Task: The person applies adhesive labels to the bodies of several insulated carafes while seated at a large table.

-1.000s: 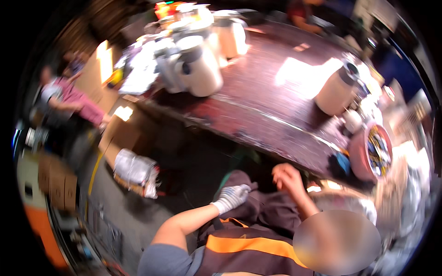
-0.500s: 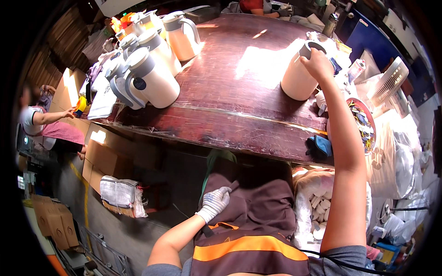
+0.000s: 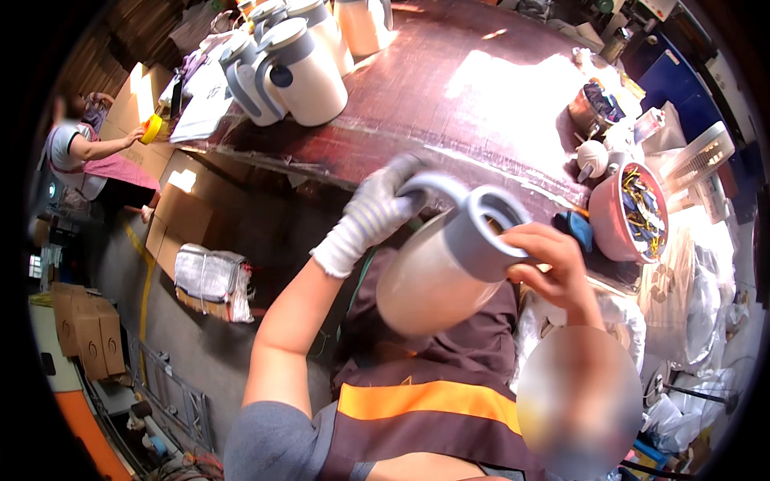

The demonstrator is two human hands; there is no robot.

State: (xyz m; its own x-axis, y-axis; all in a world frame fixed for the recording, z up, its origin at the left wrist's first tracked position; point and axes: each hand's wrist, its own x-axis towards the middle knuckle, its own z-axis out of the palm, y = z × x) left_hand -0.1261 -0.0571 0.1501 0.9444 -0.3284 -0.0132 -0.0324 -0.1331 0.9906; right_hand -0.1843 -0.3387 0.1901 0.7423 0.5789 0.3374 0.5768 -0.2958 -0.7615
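Tilted over my lap is a cream thermal jug (image 3: 427,276) with a grey collar, its open mouth toward the upper right. My left hand (image 3: 377,208), in a white striped glove, is closed around the jug's grey handle, slightly smeared by motion. Bare, my right hand (image 3: 553,260) grips the collar at the mouth with thumb and fingers. Several similar jugs (image 3: 311,84) with grey lids stand upright at the left of the dark red table (image 3: 393,140).
On the table's right side are a pink bowl (image 3: 605,216) of small coloured parts, a blue cloth item (image 3: 574,229) and a white round object (image 3: 591,156). Below left lies a tied white bundle (image 3: 210,276). At far left, a person (image 3: 96,160) holds yellow tape (image 3: 151,128).
The jug has come off the table's right side to above my lap, tilting. My left hand has risen from my lap to its handle. The view has shifted.
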